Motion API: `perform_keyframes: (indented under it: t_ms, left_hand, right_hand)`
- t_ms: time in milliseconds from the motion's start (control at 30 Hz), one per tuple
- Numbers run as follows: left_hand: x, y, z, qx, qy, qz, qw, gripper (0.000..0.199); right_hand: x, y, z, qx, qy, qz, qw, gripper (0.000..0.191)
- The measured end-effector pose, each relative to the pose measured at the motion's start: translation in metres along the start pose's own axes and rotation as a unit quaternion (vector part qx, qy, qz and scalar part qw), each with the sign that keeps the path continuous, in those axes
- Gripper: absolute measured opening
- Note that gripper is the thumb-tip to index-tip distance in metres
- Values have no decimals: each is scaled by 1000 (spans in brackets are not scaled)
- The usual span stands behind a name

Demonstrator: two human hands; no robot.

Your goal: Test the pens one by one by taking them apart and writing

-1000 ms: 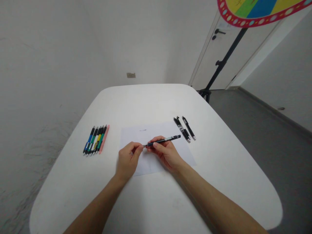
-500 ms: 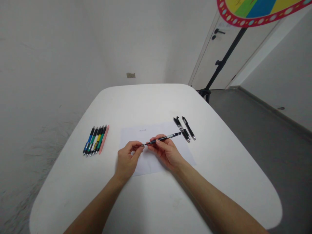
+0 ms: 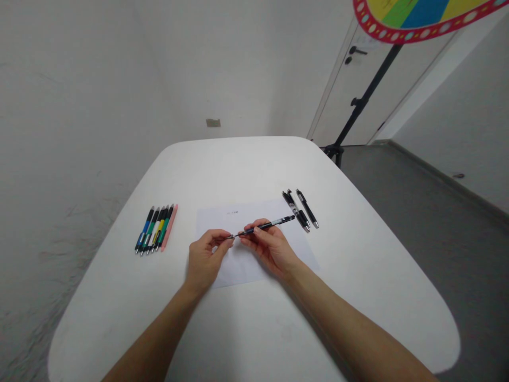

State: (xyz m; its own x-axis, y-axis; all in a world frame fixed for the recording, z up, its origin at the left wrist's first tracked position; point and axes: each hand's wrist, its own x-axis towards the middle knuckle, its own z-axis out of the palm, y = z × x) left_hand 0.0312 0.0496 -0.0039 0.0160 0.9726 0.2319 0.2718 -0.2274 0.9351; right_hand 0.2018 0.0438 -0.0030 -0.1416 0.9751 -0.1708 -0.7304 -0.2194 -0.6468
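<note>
My right hand (image 3: 271,245) is closed round the barrel of a slim black pen (image 3: 274,223) with light markings. The pen lies at a slant, its back end up to the right and its thin front end pointing left. At that front end the thumb and fingers of my left hand (image 3: 207,258) pinch a small metal pen tip (image 3: 229,237). A thin dark length shows between the two hands; whether the tip still touches it, I cannot tell. Beneath both hands is a white sheet of paper (image 3: 254,268) with small dark writing near its top.
Several coloured pens (image 3: 156,231) lie in a row on the left of the white table (image 3: 234,164). Several black pens (image 3: 307,208) lie at the right, partly over the paper's edge. Beyond the table, a colourful wheel (image 3: 421,21) stands on a black stand (image 3: 360,106).
My left hand has shifted slightly left with its pinch, baring a little more at the pen's front end. The right hand and pen have barely moved.
</note>
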Motion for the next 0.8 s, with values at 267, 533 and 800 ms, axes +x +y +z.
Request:
perform_keyframes:
  t_ms: [267,533,800]
  left_hand:
    - [-2,5,3,31,-9,20,999,12]
    - [-5,6,4,86,-23,68,994,12]
    - [-6,7,2,93,-24,67,993,9]
  right_hand:
    - [-2,4,1,-32,-12,-15,999,30]
    - [-2,8,8,-84,34,-54,994,37]
    - [-2,10,12,-97,66,-77,990,38]
